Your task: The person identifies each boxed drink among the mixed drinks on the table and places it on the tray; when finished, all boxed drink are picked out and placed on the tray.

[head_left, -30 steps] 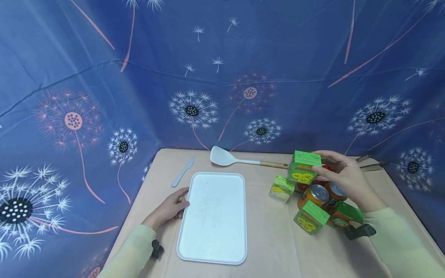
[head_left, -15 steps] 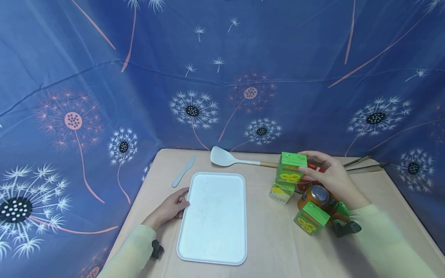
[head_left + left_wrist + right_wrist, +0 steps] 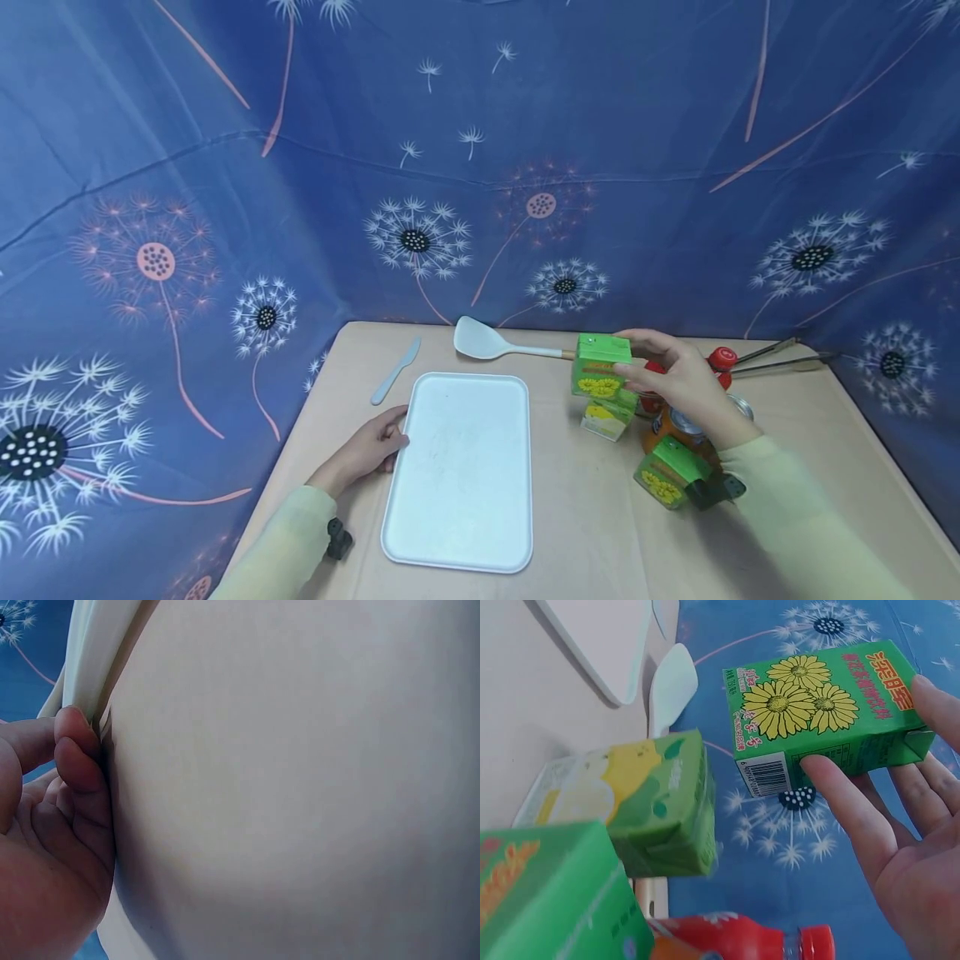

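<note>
In the head view, my right hand (image 3: 678, 379) grips a green carton with yellow flowers (image 3: 600, 367), raised over a lighter green carton (image 3: 607, 418). The right wrist view shows the held carton (image 3: 817, 712) between the thumb and fingers, apart from the lighter carton (image 3: 622, 795). My left hand (image 3: 367, 450) lies at the left edge of a white tray (image 3: 459, 475). Seen from the left wrist, that hand (image 3: 52, 817) pinches the tray's rim (image 3: 94, 660) with its thumb and a finger.
Another flowered carton (image 3: 663, 479) stands near orange cans (image 3: 663, 425) and red-capped bottles (image 3: 722, 359), partly behind my right arm. A white spatula (image 3: 480, 337) and a pale blue knife (image 3: 396, 371) lie behind the tray. Dark metal utensils (image 3: 780, 364) lie at the back right.
My right hand has moved left with the flowered carton, uncovering a red cap and more of the metal utensils. The left hand and the tray have stayed in place.
</note>
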{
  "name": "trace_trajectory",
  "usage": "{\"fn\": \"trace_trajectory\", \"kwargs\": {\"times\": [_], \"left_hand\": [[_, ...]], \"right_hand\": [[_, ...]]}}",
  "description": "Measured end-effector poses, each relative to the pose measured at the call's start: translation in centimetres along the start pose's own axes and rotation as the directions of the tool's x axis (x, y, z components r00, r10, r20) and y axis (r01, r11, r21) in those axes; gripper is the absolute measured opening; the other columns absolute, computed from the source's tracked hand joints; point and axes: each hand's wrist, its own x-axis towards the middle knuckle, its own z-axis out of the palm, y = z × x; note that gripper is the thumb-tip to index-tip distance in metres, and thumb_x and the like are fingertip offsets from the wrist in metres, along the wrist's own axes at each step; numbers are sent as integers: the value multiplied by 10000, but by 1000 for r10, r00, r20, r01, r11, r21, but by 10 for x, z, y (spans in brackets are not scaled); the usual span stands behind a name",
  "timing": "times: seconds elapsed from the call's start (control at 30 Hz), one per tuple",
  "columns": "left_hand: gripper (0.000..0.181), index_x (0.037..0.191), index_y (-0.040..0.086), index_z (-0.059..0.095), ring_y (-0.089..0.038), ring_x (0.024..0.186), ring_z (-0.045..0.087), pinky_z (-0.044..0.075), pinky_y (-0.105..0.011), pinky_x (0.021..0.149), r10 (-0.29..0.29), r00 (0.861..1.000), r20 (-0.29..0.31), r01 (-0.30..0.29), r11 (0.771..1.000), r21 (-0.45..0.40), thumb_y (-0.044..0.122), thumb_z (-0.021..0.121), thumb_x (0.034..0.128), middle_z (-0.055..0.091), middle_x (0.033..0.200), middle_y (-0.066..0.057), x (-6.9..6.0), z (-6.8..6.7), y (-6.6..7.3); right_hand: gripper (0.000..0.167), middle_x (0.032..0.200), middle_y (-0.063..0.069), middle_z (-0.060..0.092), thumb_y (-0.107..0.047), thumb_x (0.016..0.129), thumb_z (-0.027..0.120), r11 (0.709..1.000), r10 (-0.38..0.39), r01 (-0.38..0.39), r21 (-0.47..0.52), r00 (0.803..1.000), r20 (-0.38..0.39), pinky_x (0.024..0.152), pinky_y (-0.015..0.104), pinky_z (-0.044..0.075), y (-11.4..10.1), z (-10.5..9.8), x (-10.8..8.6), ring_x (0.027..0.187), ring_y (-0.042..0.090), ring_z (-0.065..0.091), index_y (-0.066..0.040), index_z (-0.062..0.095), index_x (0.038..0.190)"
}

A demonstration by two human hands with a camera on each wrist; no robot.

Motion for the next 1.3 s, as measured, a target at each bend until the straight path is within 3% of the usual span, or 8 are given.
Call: {"fn": "trace_trajectory", "kwargs": {"times": [0.23,0.53,1.0,1.3], "left_hand": [[620,1631,46,314,-183,550,543,468,-274,509,2,1000,2,-2,1000,3,70,578,1070,603,783,-95,-1,0,1],[607,1628,64,332,-180,548,545,473,-274,515,-4,1000,-3,4,1000,7,78,577,1073,597,776,-94,-2,1,2],[605,1628,69,335,-186,545,544,478,-289,513,-3,1000,-9,4,1000,23,82,579,1074,598,775,-97,-3,0,3],[608,1630,77,337,-180,542,542,471,-285,510,-7,1000,-9,8,1000,17,88,584,1074,602,786,-95,-3,0,3]], "right_hand": [[520,1355,125,623,-264,960,797,1000,-9,9,13,999,31,812,489,608,5,11,7,1177,170,631,-137,612,1428],[565,1411,171,590,-263,957,801,998,16,-20,55,998,59,828,516,603,5,24,14,1304,415,537,-110,586,1457],[552,1367,187,634,-250,949,811,999,-19,16,51,997,71,777,420,623,9,47,28,1248,386,619,-93,608,1437],[550,1389,173,607,-224,940,819,995,15,-25,99,995,100,798,400,619,12,61,36,1276,409,579,-82,608,1428]]}}
